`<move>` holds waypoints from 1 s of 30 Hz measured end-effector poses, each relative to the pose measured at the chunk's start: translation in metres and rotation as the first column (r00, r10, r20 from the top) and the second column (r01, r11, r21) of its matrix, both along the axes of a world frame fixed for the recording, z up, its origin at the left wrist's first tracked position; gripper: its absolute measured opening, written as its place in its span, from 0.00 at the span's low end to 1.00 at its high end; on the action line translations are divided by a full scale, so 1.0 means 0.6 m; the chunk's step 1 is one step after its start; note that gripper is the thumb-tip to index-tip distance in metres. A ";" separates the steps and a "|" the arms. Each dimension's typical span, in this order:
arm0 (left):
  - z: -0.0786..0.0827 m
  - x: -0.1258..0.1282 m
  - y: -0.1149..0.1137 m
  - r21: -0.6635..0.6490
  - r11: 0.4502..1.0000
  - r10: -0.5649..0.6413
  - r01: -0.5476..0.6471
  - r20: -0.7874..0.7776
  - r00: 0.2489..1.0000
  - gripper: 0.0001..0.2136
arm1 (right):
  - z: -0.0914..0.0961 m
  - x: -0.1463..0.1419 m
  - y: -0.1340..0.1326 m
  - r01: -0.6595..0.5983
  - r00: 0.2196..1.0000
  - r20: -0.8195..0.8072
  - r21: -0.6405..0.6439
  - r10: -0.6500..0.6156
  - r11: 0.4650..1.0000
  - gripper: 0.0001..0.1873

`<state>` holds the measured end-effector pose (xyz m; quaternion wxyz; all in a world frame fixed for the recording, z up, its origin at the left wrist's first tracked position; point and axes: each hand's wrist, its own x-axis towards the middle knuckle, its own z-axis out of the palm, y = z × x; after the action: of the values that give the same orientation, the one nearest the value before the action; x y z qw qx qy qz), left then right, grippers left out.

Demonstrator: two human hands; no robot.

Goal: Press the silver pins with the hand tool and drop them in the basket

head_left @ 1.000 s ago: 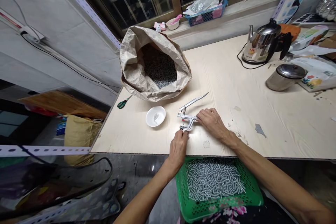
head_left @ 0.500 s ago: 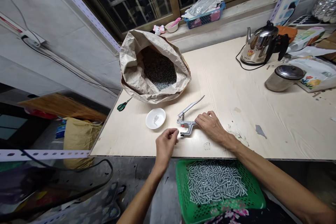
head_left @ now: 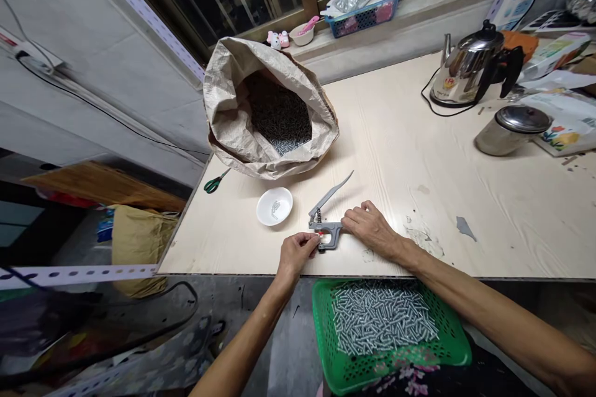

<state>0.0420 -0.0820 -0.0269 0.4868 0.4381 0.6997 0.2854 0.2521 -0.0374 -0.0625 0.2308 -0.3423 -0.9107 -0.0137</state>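
Note:
A small grey hand press tool (head_left: 326, 226) lies on the pale wooden table (head_left: 465, 180), its long lever raised toward the sack. My right hand (head_left: 370, 227) rests on the tool's rear handle and grips it. My left hand (head_left: 295, 252) is pinched at the tool's jaw, fingertips closed on a tiny part that I cannot make out. A white bowl (head_left: 274, 205) with a few small metal pieces sits just left of the tool.
A large open sack (head_left: 233, 118) of small metal parts stands behind the bowl. Green-handled scissors (head_left: 214, 183) lie at the table's left edge. A green basket (head_left: 447, 353) of silver screws sits below the front edge. A steel kettle (head_left: 470, 65) and a lidded pot (head_left: 512, 129) stand far right.
My left hand drew back from the tool's jaw, then returned to it pinched. The tool and my right hand shifted slightly toward me and left.

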 end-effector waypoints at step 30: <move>0.034 0.023 -0.018 -0.281 0.952 -0.197 0.124 -0.248 0.949 0.06 | 0.009 -0.005 -0.018 -0.044 0.999 0.005 -0.290 0.047 0.956 0.07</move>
<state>0.0557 -0.0926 -0.0062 0.4610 0.4610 0.7533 0.0864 0.2490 -0.0481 -0.0572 0.1729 -0.3513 -0.9119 0.1232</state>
